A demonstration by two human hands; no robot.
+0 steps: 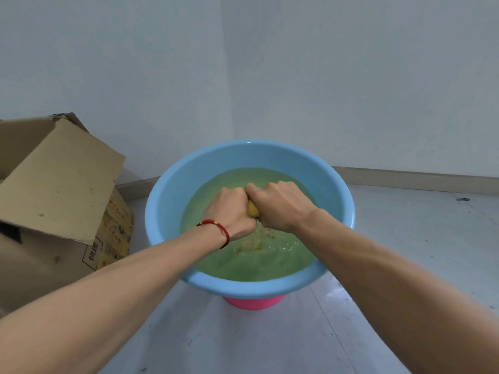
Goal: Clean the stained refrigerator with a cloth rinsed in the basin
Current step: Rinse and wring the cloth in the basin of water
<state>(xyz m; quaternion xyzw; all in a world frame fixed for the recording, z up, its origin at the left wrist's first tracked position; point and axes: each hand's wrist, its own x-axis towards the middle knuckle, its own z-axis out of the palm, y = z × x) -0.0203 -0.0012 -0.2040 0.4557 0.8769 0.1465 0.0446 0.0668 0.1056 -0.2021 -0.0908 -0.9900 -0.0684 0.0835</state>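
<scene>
Left hand (232, 211) and right hand (278, 205) both clench the yellow cloth (253, 208), fists touching. Below them murky water; the basin (167, 201) rim rings them, well apart.

Both my arms reach forward and down, bare to the elbows, converging so my fists meet knuckle to knuckle. My left hand (232, 211) is curled tight, back of the hand up, with a red cord bracelet (219, 230) around the wrist. My right hand (278, 205) is curled tight too, thumb side pressed against the left, wrist bent slightly inward. Between the two fists I grip a yellow cloth (253, 209), only a small wad of it showing where my hands meet.
</scene>
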